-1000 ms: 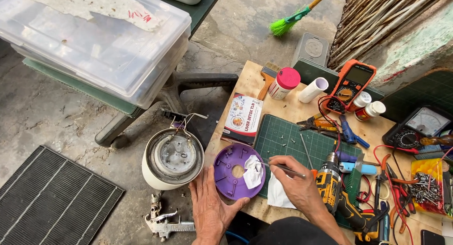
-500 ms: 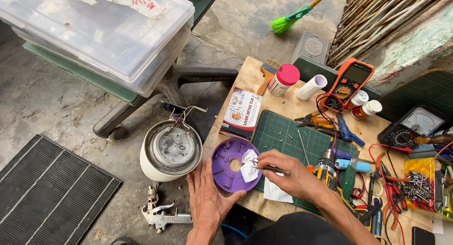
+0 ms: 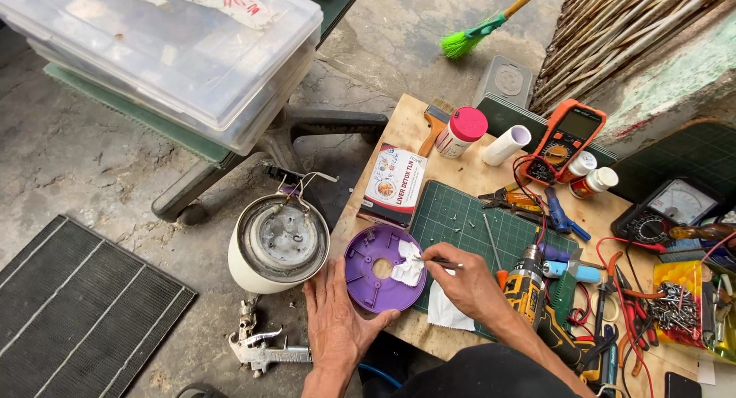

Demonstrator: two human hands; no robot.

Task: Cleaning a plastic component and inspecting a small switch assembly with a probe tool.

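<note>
A round purple plastic base (image 3: 373, 269) with a centre hole lies at the near left edge of a small wooden table (image 3: 418, 114). My left hand (image 3: 335, 320) holds its near rim from below. My right hand (image 3: 465, 281) pinches a thin metal tool (image 3: 442, 263) whose tip touches a crumpled white tissue (image 3: 407, 264) lying on the purple base. A second piece of white tissue (image 3: 445, 310) lies under my right wrist on the green cutting mat (image 3: 464, 218).
A white appliance body (image 3: 277, 242) with loose wires stands upside down on the floor, left of the table. Nearby: a metal spray gun (image 3: 257, 344), a black grille (image 3: 73, 306), a clear plastic bin (image 3: 165, 49) on a chair. The table holds multimeters (image 3: 563, 141), a cordless drill (image 3: 529, 287), bottles, pliers, screws.
The view has shifted slightly. My right hand has edged left, bringing the tool tip onto the tissue on the purple base. My left hand stays on the base's rim.
</note>
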